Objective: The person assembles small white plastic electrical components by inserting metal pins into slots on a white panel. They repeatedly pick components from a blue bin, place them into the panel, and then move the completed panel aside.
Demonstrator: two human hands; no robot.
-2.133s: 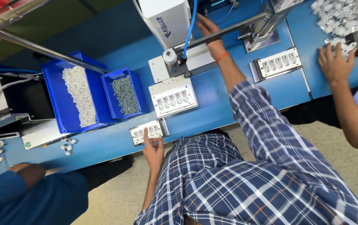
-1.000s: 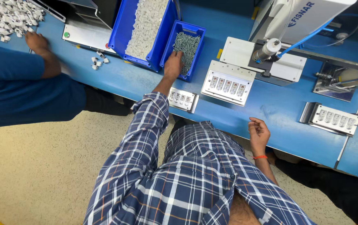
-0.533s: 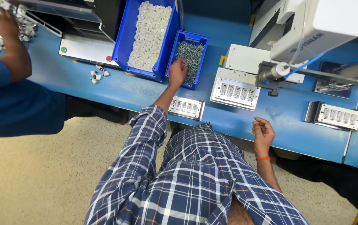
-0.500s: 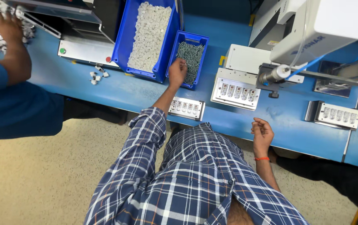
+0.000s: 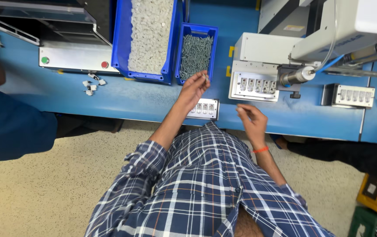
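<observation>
Screws (image 5: 196, 52) are lying heaped in the small blue bin (image 5: 210, 33), just beyond our left hand (image 5: 193, 87). We are holding that hand at the bin's near edge, with its fingertips pinched on what looks like a few screws; the grip is too small to confirm. Directly below the left hand, the small metal fixture (image 5: 204, 108) with its row of white parts is sitting on the blue surface (image 5: 131, 98). We are keeping our right hand (image 5: 250, 122) to the right of this fixture, fingers curled narrow and thumb meeting fingertips; whether anything is held there, we cannot tell. Beyond the right hand, a larger fixture plate (image 5: 254, 85) is resting under the machine nozzle (image 5: 294, 76).
</observation>
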